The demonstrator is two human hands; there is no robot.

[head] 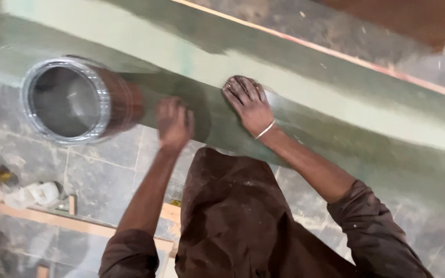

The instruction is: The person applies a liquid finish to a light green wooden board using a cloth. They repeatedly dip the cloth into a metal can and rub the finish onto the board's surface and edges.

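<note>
**Head view: 2 hands on a green board, open jar beside them**

Head view looks straight down on a long green board (335, 108) that runs slantwise across the picture, with a pale, lighter band along its middle and a thin light edge on its far side. The right hand (248, 103) lies flat on the board, palm down, fingers spread and smeared dark; its grip is open and holds nothing. A thin light bangle (265, 129) circles that wrist. The left hand (174, 122) rests on the near part of the board, just beside the right; it is blurred, the fingers look curled under, and I cannot tell whether its grip is closed on anything.

Left of the left hand stands a round clear jar (70, 100) with its mouth open, dark inside, its side brownish; it overlaps the board's near edge.

Both arms wear dark brown sleeves (371, 226) pushed up past the forearm. Below is a grey stone-tiled floor (99, 175), with pale wooden strips (63, 221) and a crumpled white wrapper (37, 194) lying at the lower left.
</note>
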